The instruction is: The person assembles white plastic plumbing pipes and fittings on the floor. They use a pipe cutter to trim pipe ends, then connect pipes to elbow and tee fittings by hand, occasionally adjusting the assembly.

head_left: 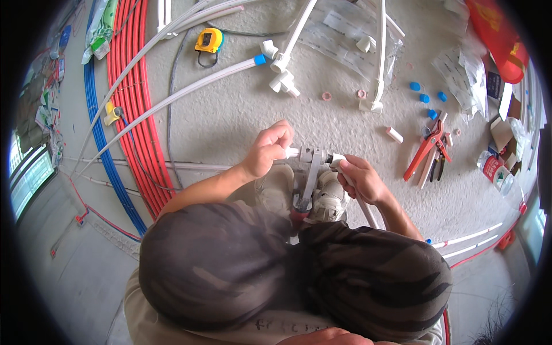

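Note:
Between my shoes stands a pipe fusion welder (311,179), its metal heating head upright and its lower part red. On the head's left side, my left hand (269,150) closes around a short white plastic pipe piece (294,152) that meets the die. At the right-hand die, the fingers of my right hand (364,180) grip a white elbow fitting (337,160). From under that hand a white pipe (366,212) slants down toward my right knee. How deep either piece sits on its die is too small to tell.
Red pipes (132,86) and blue pipes (99,123) run along the left. Ahead lie a yellow tape measure (209,40), white pipes with fittings (283,82) and plastic bags (339,31). At right are blue caps (424,98), a red pipe cutter (424,150) and a bottle (495,172).

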The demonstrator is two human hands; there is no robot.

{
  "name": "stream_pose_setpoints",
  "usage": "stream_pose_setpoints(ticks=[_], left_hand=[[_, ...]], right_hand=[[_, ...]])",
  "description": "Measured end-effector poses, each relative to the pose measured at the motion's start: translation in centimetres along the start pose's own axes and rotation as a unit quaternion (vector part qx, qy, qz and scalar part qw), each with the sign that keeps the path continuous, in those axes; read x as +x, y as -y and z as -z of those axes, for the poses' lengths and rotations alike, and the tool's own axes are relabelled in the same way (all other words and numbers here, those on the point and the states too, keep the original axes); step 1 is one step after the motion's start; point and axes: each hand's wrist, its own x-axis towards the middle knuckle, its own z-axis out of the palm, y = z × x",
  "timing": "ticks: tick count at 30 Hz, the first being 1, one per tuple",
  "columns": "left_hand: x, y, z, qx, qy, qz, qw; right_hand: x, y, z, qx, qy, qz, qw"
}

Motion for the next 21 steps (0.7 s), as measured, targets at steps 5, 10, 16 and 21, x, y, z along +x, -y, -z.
stream_pose_setpoints(ticks=[5, 10, 16, 21], left_hand=[[0.4, -0.3, 0.8, 0.033, -0.020, -0.013, 0.999], [1.5, -1.4, 1.7, 0.008, -0.072, 0.009, 0.997], [2.5, -1.8, 2.2, -0.014, -0.063, 0.017, 0.998], [2.8, -3.1, 1.1, -0.018, -0.071, 0.068, 0.995]], right_hand=[[0.4, 0.1, 0.4, 0.011, 0.001, -0.012, 1.000], [0.5, 0.4, 0.8, 0.036, -0.015, -0.022, 0.999], [0.6, 1.1, 1.6, 0.014, -0.051, 0.003, 0.999], [0.7, 1.8, 2.0, -0.054, -0.079, 0.011, 0.995]])
